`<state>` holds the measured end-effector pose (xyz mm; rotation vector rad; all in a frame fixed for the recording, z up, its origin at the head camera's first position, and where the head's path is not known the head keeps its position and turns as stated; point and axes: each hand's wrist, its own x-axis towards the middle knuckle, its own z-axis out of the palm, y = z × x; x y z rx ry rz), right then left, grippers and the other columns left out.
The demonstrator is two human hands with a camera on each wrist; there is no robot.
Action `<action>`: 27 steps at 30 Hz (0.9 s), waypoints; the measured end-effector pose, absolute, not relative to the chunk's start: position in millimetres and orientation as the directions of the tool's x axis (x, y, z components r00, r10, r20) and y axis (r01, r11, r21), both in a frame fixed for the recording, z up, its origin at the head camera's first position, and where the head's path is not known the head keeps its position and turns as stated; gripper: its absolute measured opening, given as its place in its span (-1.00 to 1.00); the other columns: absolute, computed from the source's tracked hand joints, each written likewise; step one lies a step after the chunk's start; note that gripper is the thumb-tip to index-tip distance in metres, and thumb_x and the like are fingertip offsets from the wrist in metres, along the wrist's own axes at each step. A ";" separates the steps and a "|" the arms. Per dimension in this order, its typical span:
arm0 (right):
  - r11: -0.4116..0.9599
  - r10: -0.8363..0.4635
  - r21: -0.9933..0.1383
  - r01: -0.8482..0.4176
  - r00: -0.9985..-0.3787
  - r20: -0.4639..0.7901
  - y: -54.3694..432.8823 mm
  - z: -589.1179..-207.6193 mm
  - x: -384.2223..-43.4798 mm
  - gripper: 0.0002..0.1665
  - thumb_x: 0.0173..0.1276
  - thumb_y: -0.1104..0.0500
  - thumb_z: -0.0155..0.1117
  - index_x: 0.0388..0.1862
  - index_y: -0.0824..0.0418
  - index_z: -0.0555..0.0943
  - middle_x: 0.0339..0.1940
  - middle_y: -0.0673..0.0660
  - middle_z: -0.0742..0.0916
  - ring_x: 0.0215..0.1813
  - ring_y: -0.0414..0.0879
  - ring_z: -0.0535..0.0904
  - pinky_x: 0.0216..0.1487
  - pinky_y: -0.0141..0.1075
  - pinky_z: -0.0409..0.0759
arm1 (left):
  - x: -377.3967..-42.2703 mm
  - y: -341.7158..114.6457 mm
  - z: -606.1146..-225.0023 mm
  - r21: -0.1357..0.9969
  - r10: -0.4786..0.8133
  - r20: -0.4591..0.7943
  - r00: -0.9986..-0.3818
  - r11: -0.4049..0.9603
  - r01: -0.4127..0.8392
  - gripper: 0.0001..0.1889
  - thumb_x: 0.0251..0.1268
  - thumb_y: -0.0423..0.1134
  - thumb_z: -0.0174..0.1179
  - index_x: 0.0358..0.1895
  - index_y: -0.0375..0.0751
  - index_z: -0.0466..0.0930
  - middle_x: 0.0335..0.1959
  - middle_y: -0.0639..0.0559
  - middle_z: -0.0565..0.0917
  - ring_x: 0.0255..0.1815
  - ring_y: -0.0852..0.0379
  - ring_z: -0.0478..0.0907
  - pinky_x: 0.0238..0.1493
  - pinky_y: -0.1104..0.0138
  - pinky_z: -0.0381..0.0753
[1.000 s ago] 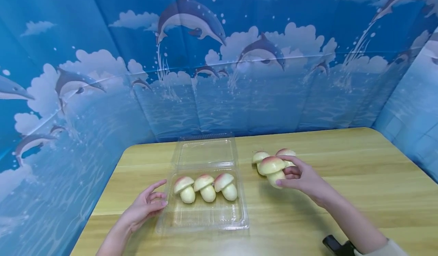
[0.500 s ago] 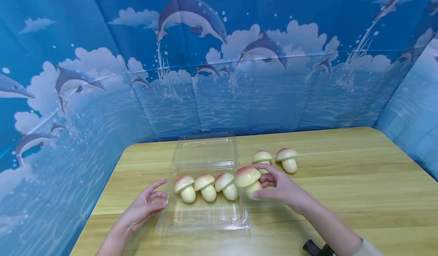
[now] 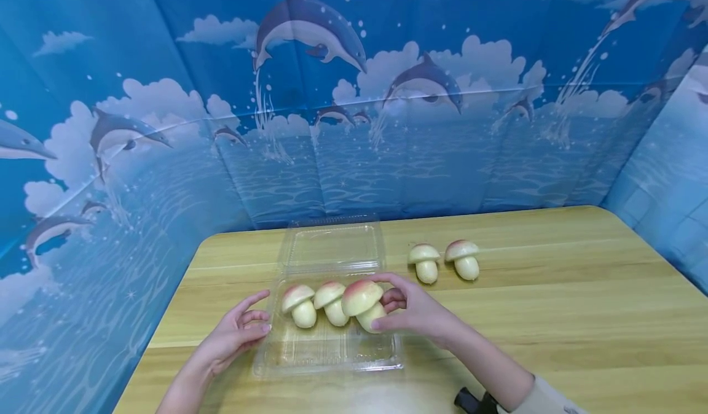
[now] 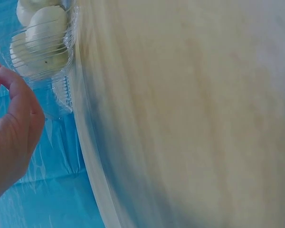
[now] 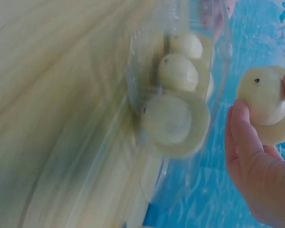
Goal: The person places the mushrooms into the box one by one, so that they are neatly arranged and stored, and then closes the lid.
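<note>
Right grip [image 3: 412,314] pinches a pink-capped mushroom [image 3: 361,298] above the open clamshell container [image 3: 326,359].
Its long axis slants, cap far-left, stem near-right; three mushrooms [image 5: 178,72] lie inside; left grip [image 3: 235,333] loosely relaxed beside; two loose mushrooms [image 3: 462,251] rightward on the surface [image 3: 558,291].

You are working in a draped tabletop booth [image 3: 664,137]. Dolphin-and-sea sheeting [image 3: 343,174] is filling the upper half of the frame, wrapping round its left and right edges and hiding whatever lies beyond, while a wood-grain table [image 3: 553,266] is spanning the lower half.
</note>
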<state>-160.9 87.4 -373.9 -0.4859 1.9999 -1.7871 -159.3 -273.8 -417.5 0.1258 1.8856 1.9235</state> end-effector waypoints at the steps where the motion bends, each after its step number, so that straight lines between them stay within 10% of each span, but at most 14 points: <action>1: 0.113 -0.519 -0.993 0.016 -0.852 -0.073 84.5 -374.8 -160.8 -0.15 0.04 0.29 0.45 0.32 0.23 0.29 -0.22 0.18 0.62 -0.15 0.03 0.52 -0.15 -0.21 0.54 | -159.6 -273.8 -417.4 0.969 0.371 -0.237 -0.898 0.026 -0.245 -0.20 0.22 -0.47 0.15 0.44 -0.30 -0.15 -0.19 0.06 0.45 -0.30 0.28 0.52 -0.26 0.45 0.53; 27: 0.152 -0.524 -0.988 -0.024 -0.850 -0.060 21.7 -396.3 -149.8 -0.17 -0.04 0.39 0.46 0.26 0.18 0.38 -0.23 0.14 0.58 -0.20 -0.05 0.50 -0.23 -0.29 0.53 | -159.5 -273.0 -418.0 0.969 0.365 -0.242 -0.899 0.036 -0.246 -0.18 0.21 -0.46 0.16 0.45 -0.31 -0.16 -0.19 0.06 0.44 -0.31 0.29 0.52 -0.26 0.45 0.54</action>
